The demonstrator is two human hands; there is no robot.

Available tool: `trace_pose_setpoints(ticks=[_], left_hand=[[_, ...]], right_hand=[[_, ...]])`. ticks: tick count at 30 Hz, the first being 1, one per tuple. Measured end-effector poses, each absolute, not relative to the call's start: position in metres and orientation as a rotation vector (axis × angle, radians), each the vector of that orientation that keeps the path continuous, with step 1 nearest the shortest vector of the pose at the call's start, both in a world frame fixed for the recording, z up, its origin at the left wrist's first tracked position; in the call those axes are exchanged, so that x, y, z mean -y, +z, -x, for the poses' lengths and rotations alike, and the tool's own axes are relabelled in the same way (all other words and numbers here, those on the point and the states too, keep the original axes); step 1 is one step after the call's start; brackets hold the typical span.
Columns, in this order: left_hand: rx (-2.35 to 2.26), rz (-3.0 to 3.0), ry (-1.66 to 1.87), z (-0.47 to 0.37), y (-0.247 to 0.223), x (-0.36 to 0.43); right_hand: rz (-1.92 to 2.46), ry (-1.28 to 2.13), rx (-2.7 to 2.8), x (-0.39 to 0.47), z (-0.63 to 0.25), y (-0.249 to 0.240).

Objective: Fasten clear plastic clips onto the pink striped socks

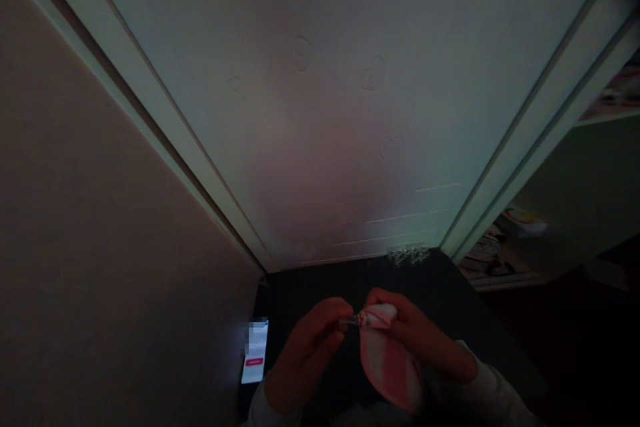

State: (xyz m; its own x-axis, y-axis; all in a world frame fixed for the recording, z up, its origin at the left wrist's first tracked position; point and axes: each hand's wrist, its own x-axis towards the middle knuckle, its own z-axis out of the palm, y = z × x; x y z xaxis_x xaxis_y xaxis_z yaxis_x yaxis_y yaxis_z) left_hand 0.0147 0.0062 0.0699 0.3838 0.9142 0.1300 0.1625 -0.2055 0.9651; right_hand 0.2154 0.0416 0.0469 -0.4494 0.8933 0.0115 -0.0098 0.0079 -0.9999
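In the dim light my left hand (317, 340) is closed, fingertips pinched on the end of a thin, shiny, glass-like piece (352, 320). Its other end runs into a pink and white striped cloth (387, 363). My right hand (415, 327) is closed around the upper part of this cloth, which is bunched about the shiny piece. The rest of the cloth hangs below the right hand. Most of the shiny piece is hidden by the fingers and cloth, so its kind does not show.
A lit phone (256, 350) lies at the left of the dark tabletop (310, 283). A cluster of clear, glinting pieces (407, 255) sits at the back edge, against a pale panel (320, 147). Shelves with a white box (523, 221) are on the right; a wall (110, 233) rises on the left.
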Motion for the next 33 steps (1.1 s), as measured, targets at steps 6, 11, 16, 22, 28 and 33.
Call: trace_pose_setpoints(ticks=[6,11,16,22,28,33], left_hand=[[-0.945,-1.613,0.948,-0.016,0.064,-0.008],[-1.057,-1.371,1.083,-0.014,0.059,-0.013],[-1.228,-1.305,1.052,-0.016,0.058,-0.017],[-1.243,-1.271,0.945,-0.020,0.058,-0.019],[-1.183,-1.372,0.929,-0.015,0.064,-0.015],[-1.111,-1.491,0.931,-0.012,0.067,-0.013]], right_hand=[[0.906,1.742,1.326,-0.042,-0.211,0.042],[0.973,1.500,1.474,-0.042,-0.211,0.040],[1.021,1.320,1.703,-0.040,-0.213,0.044],[1.028,1.243,1.812,-0.039,-0.212,0.046],[1.032,1.338,1.695,-0.041,-0.214,0.042],[1.010,1.568,1.461,-0.043,-0.211,0.038]])
